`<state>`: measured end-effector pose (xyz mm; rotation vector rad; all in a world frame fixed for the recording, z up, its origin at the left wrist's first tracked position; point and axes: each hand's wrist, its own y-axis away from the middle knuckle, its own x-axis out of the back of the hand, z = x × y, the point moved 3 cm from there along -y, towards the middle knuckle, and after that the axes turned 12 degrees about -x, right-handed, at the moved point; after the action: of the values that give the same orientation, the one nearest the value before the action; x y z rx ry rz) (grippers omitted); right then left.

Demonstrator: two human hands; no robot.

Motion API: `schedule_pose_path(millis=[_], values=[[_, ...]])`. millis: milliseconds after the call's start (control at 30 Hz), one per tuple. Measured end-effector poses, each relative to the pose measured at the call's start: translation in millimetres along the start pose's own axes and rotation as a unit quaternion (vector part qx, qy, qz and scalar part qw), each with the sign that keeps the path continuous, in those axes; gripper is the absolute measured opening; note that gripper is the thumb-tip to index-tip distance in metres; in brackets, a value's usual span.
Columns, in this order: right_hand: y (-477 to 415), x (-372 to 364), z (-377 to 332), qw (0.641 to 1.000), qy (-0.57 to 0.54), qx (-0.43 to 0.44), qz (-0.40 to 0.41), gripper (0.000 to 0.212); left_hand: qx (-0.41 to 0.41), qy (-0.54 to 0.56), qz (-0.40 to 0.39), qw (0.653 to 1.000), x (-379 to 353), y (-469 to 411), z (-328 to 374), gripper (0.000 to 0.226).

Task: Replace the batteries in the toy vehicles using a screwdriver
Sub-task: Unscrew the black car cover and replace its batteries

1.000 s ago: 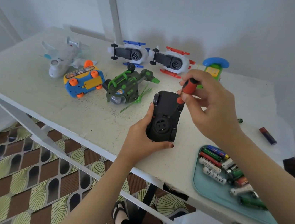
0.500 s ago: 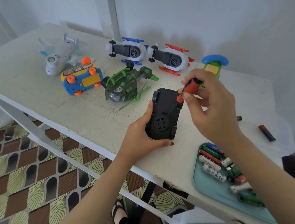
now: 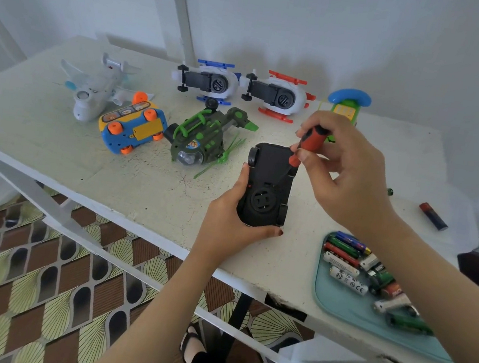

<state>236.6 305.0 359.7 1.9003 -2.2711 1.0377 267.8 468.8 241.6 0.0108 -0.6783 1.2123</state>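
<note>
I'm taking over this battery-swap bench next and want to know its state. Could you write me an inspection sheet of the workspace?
Surface: white table, paint worn, near edge chipped.
Job's things: black toy car, underside up; screwdriver with a red handle set against it; batteries in a teal tray.
Clutter: white plane, blue car, green helicopter, blue-trimmed toy and red-trimmed toy upturned at the back, loose battery at the right.
Hands: left hand grips the black toy car; right hand pinches the screwdriver.
Cables: nothing seen.
Surroundings: white wall, patterned floor below.
</note>
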Motion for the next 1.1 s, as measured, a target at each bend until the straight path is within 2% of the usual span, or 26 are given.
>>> schedule_pose_path(millis=[267,633,967,1100], values=[[1.8,0.0,0.1,1.0,0.006,0.011,0.002,0.027,0.001,-0.022,-0.002,1.0,0.9,0.5,4.9,0.122],[4.0,-0.6,0.3,1.0,0.003,0.018,0.007,0.025,-0.015,-0.117,0.012,0.993,2.3,2.4,16.4,0.124],[16.3,-4.1,0.7,0.987,0.113,0.111,-0.02,0.024,-0.012,-0.167,0.017,0.986,2.3,3.1,21.4,0.122],[13.3,-5.5,-2.0,0.986,0.119,0.113,0.019,0.024,-0.008,-0.172,0.016,0.985,2.7,3.8,20.9,0.123]])
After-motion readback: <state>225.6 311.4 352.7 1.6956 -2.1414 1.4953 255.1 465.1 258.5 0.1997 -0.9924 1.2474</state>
